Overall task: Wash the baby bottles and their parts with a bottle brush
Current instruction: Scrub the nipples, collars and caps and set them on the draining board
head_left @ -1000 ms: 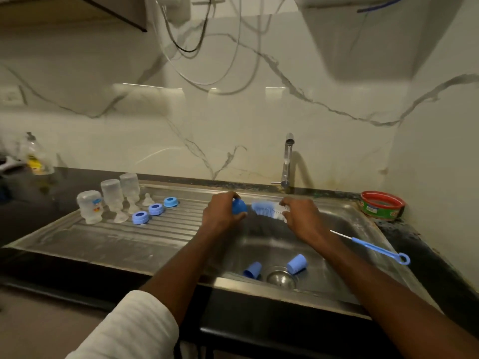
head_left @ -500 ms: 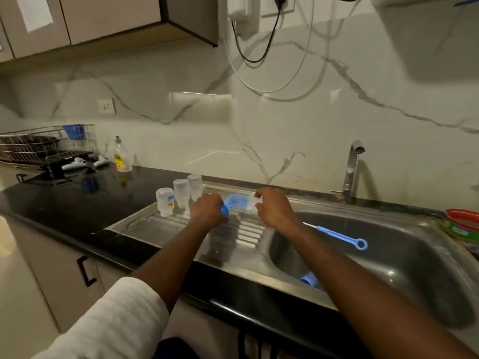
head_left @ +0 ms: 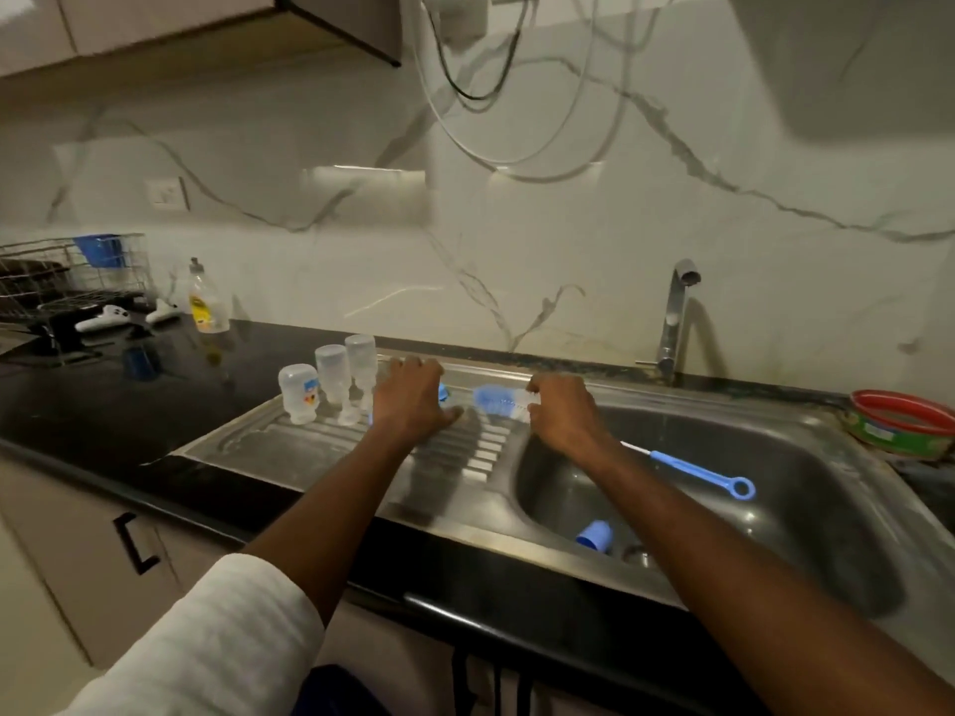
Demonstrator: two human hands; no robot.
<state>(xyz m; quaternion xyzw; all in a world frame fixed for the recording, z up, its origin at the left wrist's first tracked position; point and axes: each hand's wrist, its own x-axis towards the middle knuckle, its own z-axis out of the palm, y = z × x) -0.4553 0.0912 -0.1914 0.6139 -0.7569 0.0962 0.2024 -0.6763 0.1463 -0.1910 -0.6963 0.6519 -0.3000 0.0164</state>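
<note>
While gripped, bottle brush (head_left: 504,399) in right hand (head_left: 563,416).

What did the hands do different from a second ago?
The left hand carried its small blue plastic cap from over the steel sink basin leftward to the ribbed draining board; the right hand followed, holding the blue bottle brush. The three clear bottles stayed upside down.

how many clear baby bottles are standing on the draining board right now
3. They stand in a row at the board's back left: a short clear plastic bottle with a printed label, a taller one beside it, and a third next to the left hand, which may hide more.
</note>
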